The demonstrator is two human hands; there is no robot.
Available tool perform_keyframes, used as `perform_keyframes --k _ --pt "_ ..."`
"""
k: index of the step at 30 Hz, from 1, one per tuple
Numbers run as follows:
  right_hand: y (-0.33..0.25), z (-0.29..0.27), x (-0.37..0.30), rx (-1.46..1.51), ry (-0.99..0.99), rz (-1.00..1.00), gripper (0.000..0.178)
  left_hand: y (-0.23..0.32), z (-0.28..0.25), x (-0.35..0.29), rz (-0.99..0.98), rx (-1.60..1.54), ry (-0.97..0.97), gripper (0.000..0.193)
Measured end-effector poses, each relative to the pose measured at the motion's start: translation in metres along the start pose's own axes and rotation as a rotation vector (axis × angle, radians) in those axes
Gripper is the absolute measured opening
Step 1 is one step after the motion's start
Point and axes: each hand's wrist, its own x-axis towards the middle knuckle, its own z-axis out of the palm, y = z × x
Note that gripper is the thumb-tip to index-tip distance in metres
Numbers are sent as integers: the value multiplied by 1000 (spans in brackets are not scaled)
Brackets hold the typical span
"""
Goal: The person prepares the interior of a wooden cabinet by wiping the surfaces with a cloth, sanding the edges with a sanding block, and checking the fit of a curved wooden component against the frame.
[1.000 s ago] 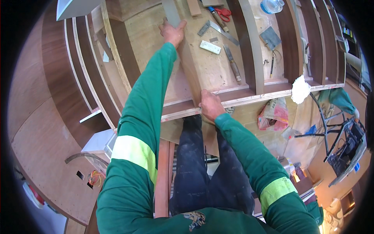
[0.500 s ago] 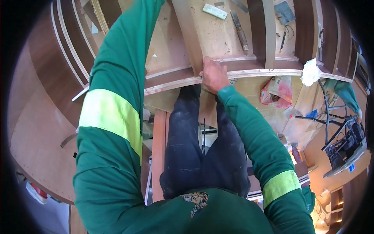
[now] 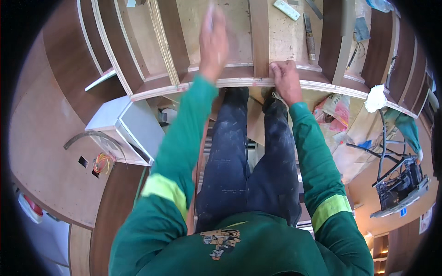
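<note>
A brown wooden cabinet frame (image 3: pixel 230 83) with a pale plywood edge lies across in front of me, split into bays by upright dividers. My left hand (image 3: pixel 214 43) is raised over one bay, smeared by motion, its fingers stretched out and nothing visible in it. At the foot of a brown divider (image 3: pixel 259 39), my right hand (image 3: pixel 286 82) has its fingers curled over the frame's edge. Right of that divider lie a chisel (image 3: pixel 310 39) with a worn handle and a white rectangular block (image 3: pixel 286 9).
A white box-shaped unit (image 3: pixel 138 124) stands at left, near coloured wires (image 3: pixel 104 162) coming from a panel. Farther right are a grey sheet (image 3: pixel 362 29), a pink-and-white bag (image 3: pixel 335 112), a white wad (image 3: pixel 375 98) and a black machine on legs (image 3: pixel 399 184).
My left hand, out of the picture at the top before, has come back toward me into view. My right hand still holds the edge beside the divider. The view has shifted leftward, exposing the white unit.
</note>
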Motion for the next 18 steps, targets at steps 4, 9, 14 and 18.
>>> perform_keyframes --k 4,9,14,18 --pt "10 0 22 -26 -7 74 47 -20 -20 -183 -369 200 -81 66" --pt "-19 15 34 11 131 -44 57 -19 -35 -311 -354 581 -256 60" --pt "-50 61 49 -194 315 -31 83 -32 -20 -309 -371 800 -229 61" --pt "-54 68 49 -294 387 22 93 -32 -21 -297 -371 846 -274 58"
